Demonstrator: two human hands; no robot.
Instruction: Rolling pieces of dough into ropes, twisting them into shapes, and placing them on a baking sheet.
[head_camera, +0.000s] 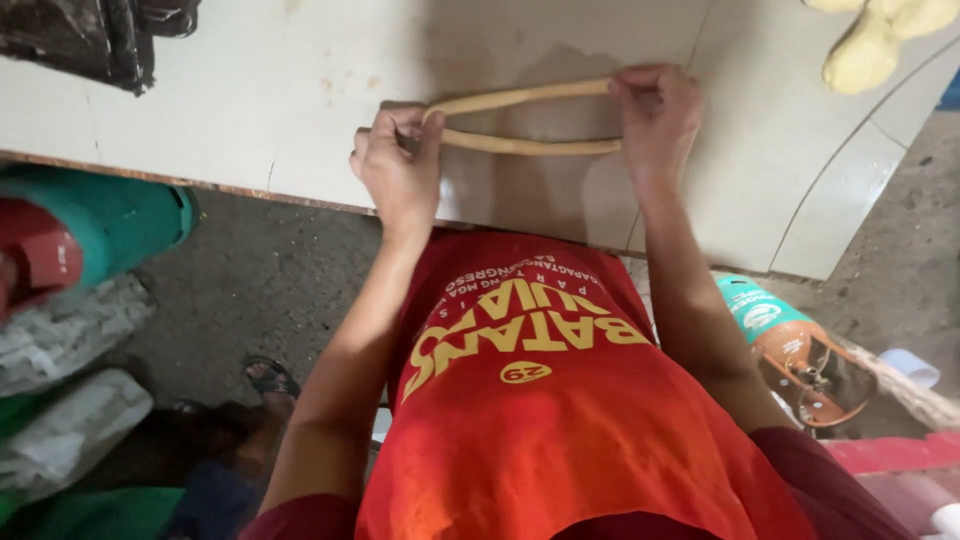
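Dough rope (525, 120) folded double on white table (250, 90), left hand (398, 165) and right hand (655, 115) pinching its ends

Both hands (530, 140) pinch folded dough rope (525, 120) — on table (250, 90).

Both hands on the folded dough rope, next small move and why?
Probably twist the two strands around each other. The left hand pinches the folded end of the long tan dough rope, where the strands meet; the right hand holds the other ends, slightly apart. The strands lie side by side, uncrossed, on the pale worktable.
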